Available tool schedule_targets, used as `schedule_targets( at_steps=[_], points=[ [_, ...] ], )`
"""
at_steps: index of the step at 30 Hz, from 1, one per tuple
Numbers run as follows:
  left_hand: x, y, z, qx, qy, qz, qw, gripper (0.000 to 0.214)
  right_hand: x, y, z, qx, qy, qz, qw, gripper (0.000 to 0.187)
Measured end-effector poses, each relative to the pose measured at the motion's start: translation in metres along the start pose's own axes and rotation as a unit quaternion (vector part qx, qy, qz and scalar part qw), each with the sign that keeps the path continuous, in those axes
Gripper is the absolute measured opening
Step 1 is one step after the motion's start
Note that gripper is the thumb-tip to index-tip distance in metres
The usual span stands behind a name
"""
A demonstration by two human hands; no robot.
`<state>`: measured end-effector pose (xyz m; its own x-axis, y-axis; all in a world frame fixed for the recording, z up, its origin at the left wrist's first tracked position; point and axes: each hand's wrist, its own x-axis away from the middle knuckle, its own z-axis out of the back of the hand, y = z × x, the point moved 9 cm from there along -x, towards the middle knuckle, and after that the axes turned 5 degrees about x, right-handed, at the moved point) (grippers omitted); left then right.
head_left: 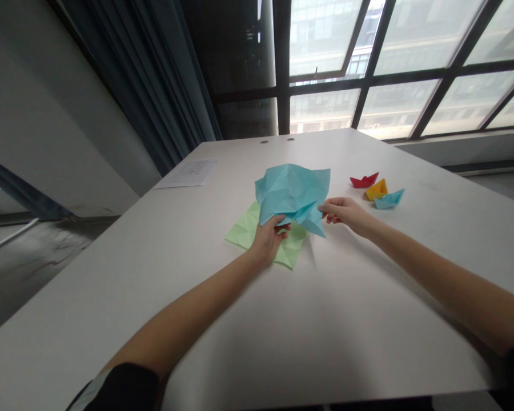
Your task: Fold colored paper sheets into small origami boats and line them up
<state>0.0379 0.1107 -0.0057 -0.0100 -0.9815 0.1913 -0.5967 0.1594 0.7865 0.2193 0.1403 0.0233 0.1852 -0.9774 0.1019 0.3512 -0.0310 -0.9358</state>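
Observation:
A creased light blue paper sheet [292,191] is held up just above the white table [282,319]. My left hand [268,238] pinches its lower left edge, fingers closed on the paper. My right hand [346,214] pinches the lower right corner of the same sheet. Under it lies a creased light green paper sheet [245,231], flat on the table and partly hidden by the blue sheet and my left hand.
Three folded paper boats sit to the right: a red boat [364,181], a yellow boat [377,189] and a blue boat [389,199]. A printed white sheet [188,173] lies at the far left corner. Windows and a dark curtain stand behind the table.

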Motion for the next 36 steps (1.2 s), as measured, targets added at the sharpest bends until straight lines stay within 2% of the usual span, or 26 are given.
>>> schedule_targets(
  at_steps=[4, 7, 11, 15, 19, 23, 26, 31, 36],
  points=[
    [0.002, -0.003, -0.003, -0.003, -0.009, 0.029, 1.0, 0.02, -0.003, -0.007, 0.005, 0.048, 0.026, 0.037, 0.998, 0.024],
    [0.002, -0.005, -0.002, -0.004, -0.013, 0.041, 0.999, 0.022, -0.005, -0.006, 0.012, 0.058, 0.047, 0.038, 0.996, 0.022],
    [0.0, -0.002, 0.002, -0.007, -0.018, 0.018, 1.0, 0.021, -0.007, 0.0, 0.031, 0.03, 0.104, 0.02, 0.994, 0.02],
    [-0.002, 0.003, 0.006, -0.062, -0.008, -0.017, 0.998, 0.015, -0.008, 0.005, 0.045, 0.021, 0.151, 0.01, 0.988, 0.019],
    [-0.003, 0.009, 0.011, -0.123, 0.031, -0.059, 0.99, 0.019, -0.007, -0.006, 0.041, 0.0, 0.148, 0.067, 0.987, 0.018],
    [-0.003, 0.019, 0.02, -0.093, 0.076, -0.122, 0.985, 0.042, 0.004, -0.025, 0.03, -0.009, 0.131, 0.127, 0.983, 0.021],
    [-0.004, 0.026, 0.022, -0.071, 0.078, -0.144, 0.984, 0.045, 0.012, -0.035, 0.024, -0.019, 0.118, 0.14, 0.983, 0.023],
    [-0.01, 0.024, 0.018, -0.122, 0.053, -0.088, 0.987, 0.05, 0.017, -0.04, 0.021, -0.06, 0.124, 0.147, 0.98, 0.032],
    [-0.013, 0.018, 0.017, -0.202, 0.054, -0.044, 0.977, 0.049, 0.017, -0.043, 0.013, -0.084, 0.096, 0.169, 0.977, 0.033]
  ],
)
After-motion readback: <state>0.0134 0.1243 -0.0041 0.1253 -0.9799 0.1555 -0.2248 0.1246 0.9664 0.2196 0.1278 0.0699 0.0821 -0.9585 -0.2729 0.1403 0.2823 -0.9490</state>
